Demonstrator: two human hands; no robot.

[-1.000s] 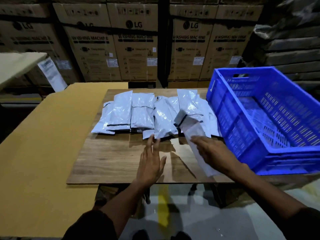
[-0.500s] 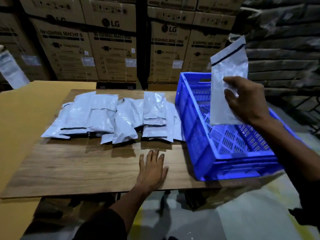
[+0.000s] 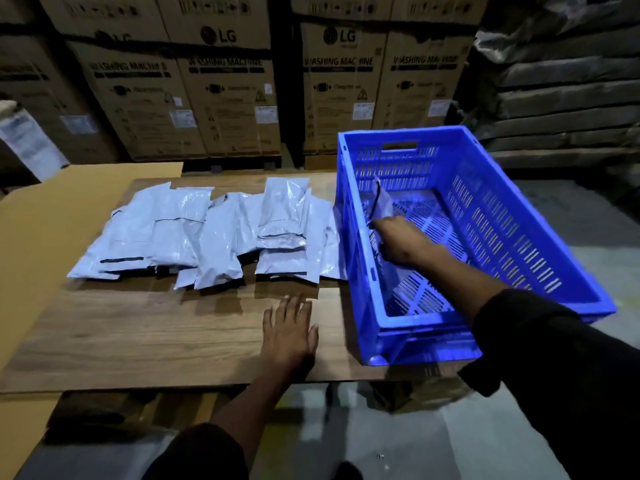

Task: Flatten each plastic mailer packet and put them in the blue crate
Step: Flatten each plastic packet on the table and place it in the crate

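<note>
Several grey-white plastic mailer packets (image 3: 207, 233) lie overlapping in a row across the back of the wooden tabletop (image 3: 138, 334). To their right stands the blue crate (image 3: 512, 233), slotted and open-topped. My right hand (image 3: 401, 240) is inside the crate near its left wall and holds one mailer packet (image 3: 381, 206), which stands on edge against that wall. My left hand (image 3: 289, 330) rests flat on the tabletop in front of the packets, fingers spread, holding nothing.
A yellow-brown board (image 3: 41, 244) lies to the left of the wooden top. Stacked washing machine cartons (image 3: 228, 91) form a wall behind the table. Dark stacked material (image 3: 561, 74) rises at the right. Grey floor shows below the table's front edge.
My right hand has lifted one packet off the table, swung it over the crate and lowered it inside against the left wall. My left hand stays flat on the table.
</note>
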